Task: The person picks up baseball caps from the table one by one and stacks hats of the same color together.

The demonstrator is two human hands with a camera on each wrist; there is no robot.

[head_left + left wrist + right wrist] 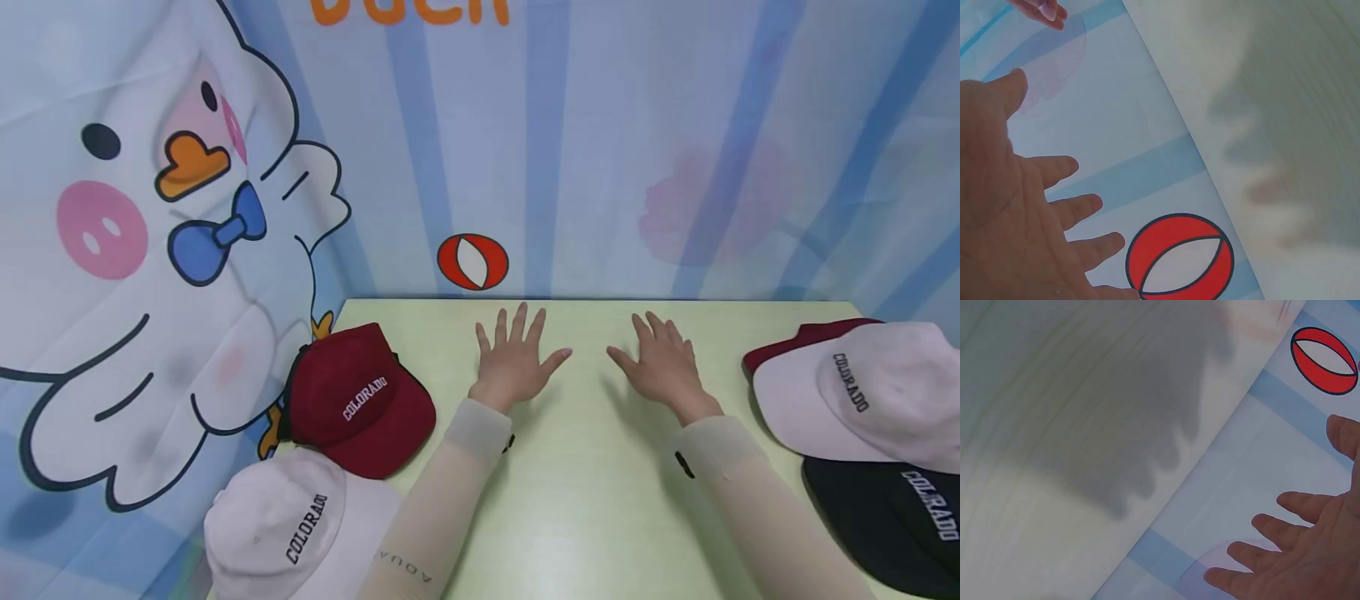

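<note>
Both hands hover over the pale table, palms down and fingers spread, holding nothing. My left hand (513, 358) is left of the middle, nearest the dark red cap (360, 400) lettered COLORADO. Below that cap a white cap (300, 525) lies partly behind my left forearm. On the other side, my right hand (660, 362) is nearest a white cap (892, 392), which lies over part of a dark red cap (802, 335) and a black cap (885, 517). In the wrist views the left palm (1016, 219) and the right palm (1310, 550) show straight fingers.
The pale table (570, 500) ends at a printed cloth backdrop (600, 167) standing behind it. A cartoon duck (187, 333) covers the cloth at left. A red and white ball (472, 262) is printed above the table's back edge.
</note>
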